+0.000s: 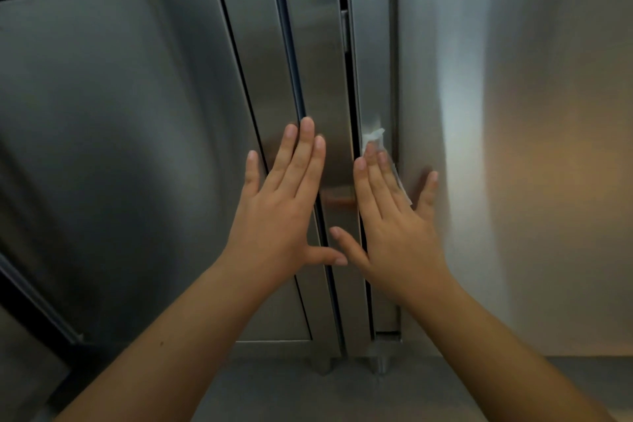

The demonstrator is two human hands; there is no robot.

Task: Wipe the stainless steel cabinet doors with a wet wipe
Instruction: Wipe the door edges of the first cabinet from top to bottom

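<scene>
A stainless steel cabinet door (120, 147) fills the left of the view, with a narrow steel strip (318, 86) to its right. My left hand (284, 205) lies flat with straight fingers across the door's right edge and that strip. My right hand (394, 216) presses a white wet wipe (375, 140) flat against the narrow steel post right of the dark gap. The wipe shows above the fingertips and along the hand's right side; most of it is hidden under the palm.
A wide steel panel (513, 147) stands to the right, lit by a bright reflection. Two round cabinet feet (376, 360) rest on the grey floor (291, 394) at the bottom. A small hinge (344, 31) sits in the gap higher up.
</scene>
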